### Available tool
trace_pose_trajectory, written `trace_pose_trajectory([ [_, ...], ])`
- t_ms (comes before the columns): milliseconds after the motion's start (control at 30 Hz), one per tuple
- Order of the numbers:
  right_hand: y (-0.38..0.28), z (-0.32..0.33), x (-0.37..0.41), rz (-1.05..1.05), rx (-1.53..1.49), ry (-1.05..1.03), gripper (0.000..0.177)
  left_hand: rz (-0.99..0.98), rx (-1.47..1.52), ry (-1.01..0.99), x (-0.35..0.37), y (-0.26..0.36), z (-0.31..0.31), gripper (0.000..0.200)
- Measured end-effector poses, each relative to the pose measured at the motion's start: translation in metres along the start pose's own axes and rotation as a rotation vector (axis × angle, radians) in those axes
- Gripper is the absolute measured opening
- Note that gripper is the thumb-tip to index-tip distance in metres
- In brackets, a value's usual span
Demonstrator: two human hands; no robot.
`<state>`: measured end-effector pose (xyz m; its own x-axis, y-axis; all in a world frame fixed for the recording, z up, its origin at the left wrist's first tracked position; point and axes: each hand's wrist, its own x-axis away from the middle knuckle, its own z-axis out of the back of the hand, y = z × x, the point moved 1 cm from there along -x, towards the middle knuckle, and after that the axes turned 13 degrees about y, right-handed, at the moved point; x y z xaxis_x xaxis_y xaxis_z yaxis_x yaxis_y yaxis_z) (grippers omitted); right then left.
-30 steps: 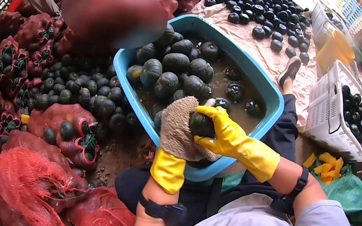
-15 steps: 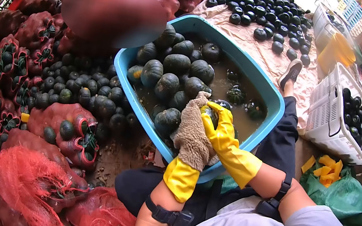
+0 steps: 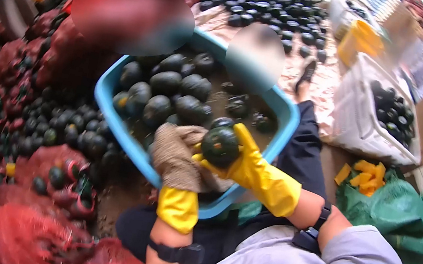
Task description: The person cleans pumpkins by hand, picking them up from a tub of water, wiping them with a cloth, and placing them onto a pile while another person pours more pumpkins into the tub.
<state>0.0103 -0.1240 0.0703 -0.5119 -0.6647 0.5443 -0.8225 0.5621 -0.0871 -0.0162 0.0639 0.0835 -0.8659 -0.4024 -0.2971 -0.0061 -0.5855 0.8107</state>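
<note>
My right hand (image 3: 253, 167), in a yellow rubber glove, grips a small dark green pumpkin (image 3: 221, 146) above the near side of a blue tub (image 3: 117, 124). Brown cloth (image 3: 179, 152) covers my left hand (image 3: 178, 209) from the glove's cuff forward, so its fingers are hidden; the cloth is close beside the pumpkin's left side. In the tub, several dark green pumpkins (image 3: 166, 83) are heaped at the left. Murky brown water (image 3: 252, 105) shows at the right, with a few more pumpkins partly sunk in it.
Red mesh sacks (image 3: 34, 220) and loose pumpkins (image 3: 67, 127) crowd the left. Many pumpkins (image 3: 267, 1) lie on a pale sheet beyond the tub. To the right stand a white crate (image 3: 356, 120) of pumpkins and a green bag (image 3: 384, 200) with orange pieces (image 3: 366, 177) on top.
The pumpkin has come up out of the cloth and is now plainly visible in my right hand. The cloth has drawn back to its left. The camera view has shifted and blurred.
</note>
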Motion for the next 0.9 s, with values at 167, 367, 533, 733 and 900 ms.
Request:
trace_pose_trajectory([
  [167,-0.048,0.029,0.036,0.187,0.155,0.054,0.075,-0.068,-0.272,-0.094,-0.008,-0.005,0.017,0.032],
  [367,-0.220,0.054,0.058,0.796,0.043,0.044,0.054,-0.140,-0.806,-0.349,-0.028,0.004,0.032,0.031],
  [533,-0.201,0.025,0.030,1.005,0.923,0.069,0.036,-0.199,-0.807,-0.240,-0.008,0.017,0.012,0.038],
  [733,-0.049,0.021,-0.096,0.645,2.230,0.635,0.091,-0.215,-0.858,-0.299,0.008,-0.053,-0.033,0.044],
  [900,-0.081,0.017,-0.078,0.484,1.223,0.523,0.087,0.995,1.107,0.069,-0.011,-0.054,-0.045,0.049],
])
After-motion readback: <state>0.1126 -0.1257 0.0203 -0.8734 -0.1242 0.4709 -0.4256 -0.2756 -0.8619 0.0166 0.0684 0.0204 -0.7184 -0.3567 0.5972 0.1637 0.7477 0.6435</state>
